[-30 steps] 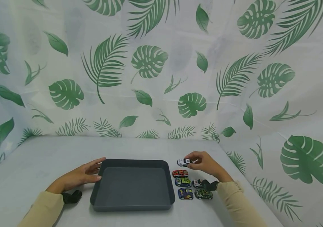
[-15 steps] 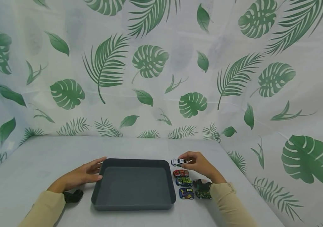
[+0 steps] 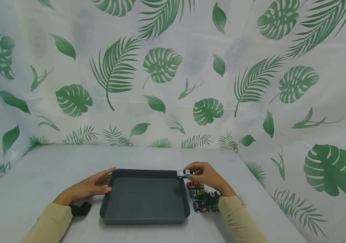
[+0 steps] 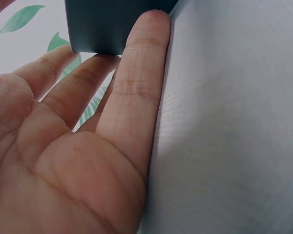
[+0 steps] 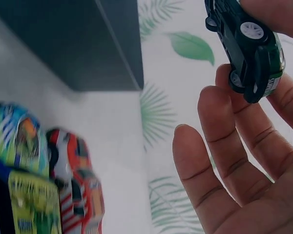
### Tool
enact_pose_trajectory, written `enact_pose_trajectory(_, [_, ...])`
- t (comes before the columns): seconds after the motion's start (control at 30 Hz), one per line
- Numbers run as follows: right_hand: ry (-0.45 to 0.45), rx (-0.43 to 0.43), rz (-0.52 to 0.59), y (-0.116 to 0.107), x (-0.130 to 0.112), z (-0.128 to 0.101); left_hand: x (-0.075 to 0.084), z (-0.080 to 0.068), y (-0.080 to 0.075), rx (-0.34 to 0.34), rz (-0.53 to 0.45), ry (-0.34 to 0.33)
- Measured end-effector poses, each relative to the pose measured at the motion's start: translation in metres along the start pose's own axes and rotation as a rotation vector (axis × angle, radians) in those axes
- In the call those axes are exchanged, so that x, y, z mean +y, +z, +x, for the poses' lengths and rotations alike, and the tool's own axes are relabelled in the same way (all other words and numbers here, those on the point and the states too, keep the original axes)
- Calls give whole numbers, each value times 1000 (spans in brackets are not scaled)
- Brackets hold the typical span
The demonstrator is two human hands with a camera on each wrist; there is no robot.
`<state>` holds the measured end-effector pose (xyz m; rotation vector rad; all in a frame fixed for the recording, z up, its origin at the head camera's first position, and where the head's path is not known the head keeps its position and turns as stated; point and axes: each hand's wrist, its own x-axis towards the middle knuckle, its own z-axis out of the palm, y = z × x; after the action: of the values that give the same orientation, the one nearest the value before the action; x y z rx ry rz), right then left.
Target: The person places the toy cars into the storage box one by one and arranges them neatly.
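White car (image 3: 184, 173) in R hand (image 3: 207, 176)

tray (image 3: 145, 218) interior: open from above | toy cars (image 3: 198, 193): crowd table right of tray

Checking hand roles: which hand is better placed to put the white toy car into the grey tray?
Right hand: it pinches the white toy car at the grey tray corner. The left hand rests flat against the tray's side.

Right hand (image 3: 205, 176) pinching a small white toy car (image 3: 184, 173) over the 1 o'clock corner of a dark grey rectangular plastic tray (image 3: 145, 219). Left hand (image 3: 85, 189) flat against the tray's 9 o'clock wall. More little toy cars (image 3: 198, 197) clustered at 3 o'clock.
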<state>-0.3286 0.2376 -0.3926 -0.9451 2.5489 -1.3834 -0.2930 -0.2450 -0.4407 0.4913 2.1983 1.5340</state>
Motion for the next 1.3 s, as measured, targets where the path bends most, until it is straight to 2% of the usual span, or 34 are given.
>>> enact_pose_trajectory(0.53, [-7,-41,-1,20,-19,23,0,0,0,1,-15,8])
enact_pose_trajectory(0.9, [-61,-70,-6,38,-24,41,-1,1,1,18,-13,-3])
enact_pose_trajectory(1.3, [-7,-67,14,55,-31,55,-4,2,0,21,-20,-6])
